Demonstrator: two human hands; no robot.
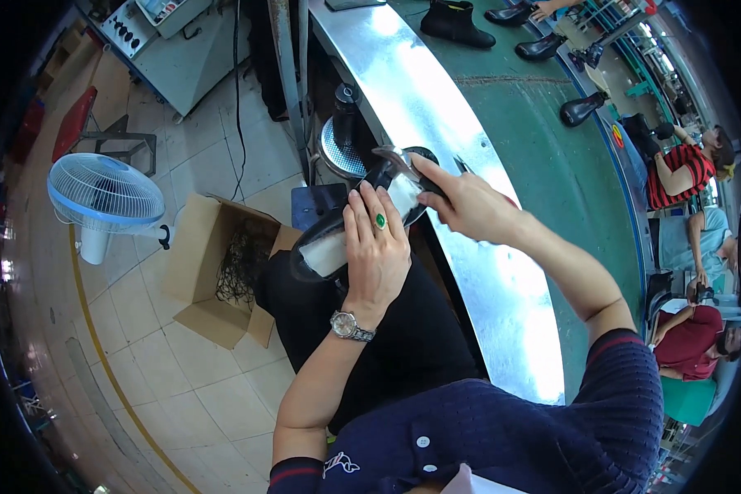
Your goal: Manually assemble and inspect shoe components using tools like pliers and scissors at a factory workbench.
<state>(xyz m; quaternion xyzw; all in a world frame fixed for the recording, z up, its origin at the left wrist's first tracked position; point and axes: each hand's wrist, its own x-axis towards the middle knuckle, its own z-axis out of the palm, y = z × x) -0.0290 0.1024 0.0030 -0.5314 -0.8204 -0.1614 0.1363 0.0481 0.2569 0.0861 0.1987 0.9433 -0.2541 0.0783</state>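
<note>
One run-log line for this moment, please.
left hand: laid across black-and-white shoe | right hand: at its far end, grip partly hidden | cardboard box: open, dark tangled strands inside

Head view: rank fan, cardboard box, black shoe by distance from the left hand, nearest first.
1. Black shoe: under the left hand, touching it.
2. Open cardboard box: left of the hand.
3. Blue-rimmed fan: farther left, past the box.

The pale tiled floor [216, 412] carries a yellow line [110, 375]. A red chair [76, 123] stands at the left, near a grey cabinet [191, 76], and the metal desk [510, 321] shines brightly beside a long green work surface [543, 156].
</note>
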